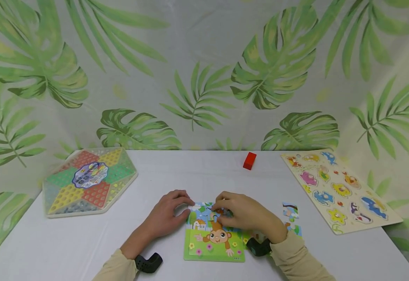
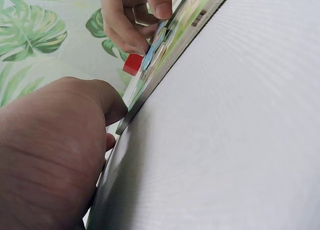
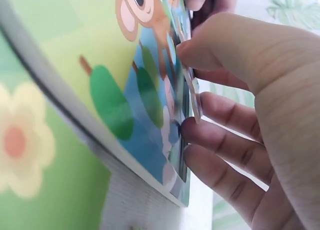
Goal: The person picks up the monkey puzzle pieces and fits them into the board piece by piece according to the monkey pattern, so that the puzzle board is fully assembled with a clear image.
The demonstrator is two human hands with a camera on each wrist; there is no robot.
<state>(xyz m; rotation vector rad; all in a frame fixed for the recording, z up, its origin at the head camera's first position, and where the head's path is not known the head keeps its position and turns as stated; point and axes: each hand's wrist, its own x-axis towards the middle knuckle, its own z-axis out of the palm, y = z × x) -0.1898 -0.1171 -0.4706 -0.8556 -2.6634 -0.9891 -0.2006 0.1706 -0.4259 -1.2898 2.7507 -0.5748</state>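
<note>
A jigsaw puzzle board [image 1: 199,253] with a monkey, a house and flowers lies flat before me. My left hand [image 1: 165,214] rests at its upper left corner, thumb and forefinger touching the edge. Over the board's upper right part is my right hand [image 1: 241,210], pinching a puzzle piece [image 3: 196,100] between thumb and fingers. That piece tilts above an open recess in the picture in the right wrist view. The right hand hides part of the board's top right in the head view.
Loose puzzle pieces [image 1: 291,210] lie right of the board, partly behind the right forearm. A red block [image 1: 250,160] sits toward the back. At the left is a hexagonal star-patterned game board [image 1: 90,179]; at the right, a sea-animal knob puzzle [image 1: 330,207].
</note>
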